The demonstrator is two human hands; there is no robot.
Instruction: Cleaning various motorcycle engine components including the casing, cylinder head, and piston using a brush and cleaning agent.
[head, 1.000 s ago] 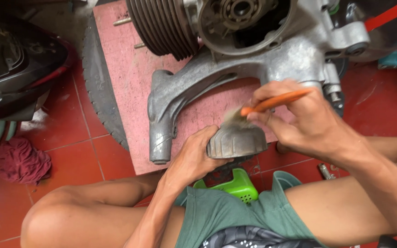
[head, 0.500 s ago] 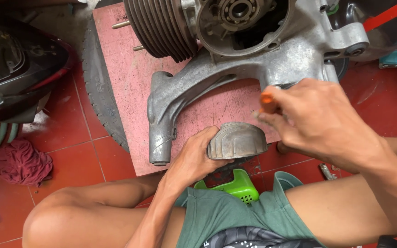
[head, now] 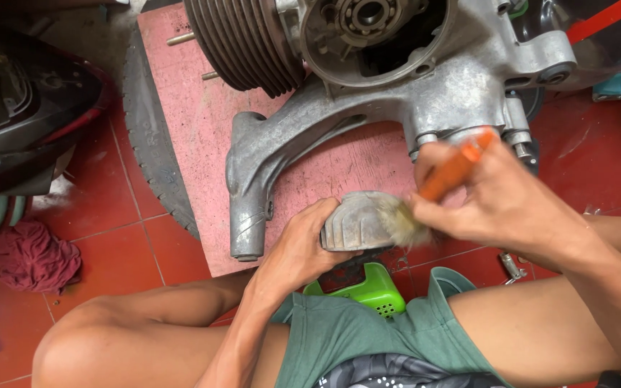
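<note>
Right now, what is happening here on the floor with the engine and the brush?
A person sits on a red tiled floor and brushes a small grey metal cover. The left hand holds the cover steady, while the right hand holds a brush with an orange handle, its bristles against the cover's right side. Just behind lies a large grey engine on a pink board. A dark red rag lies at the left.

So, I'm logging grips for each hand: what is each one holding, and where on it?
Left hand grips the grey ribbed metal cover by its left end. Right hand holds the paintbrush by its orange handle.
</note>
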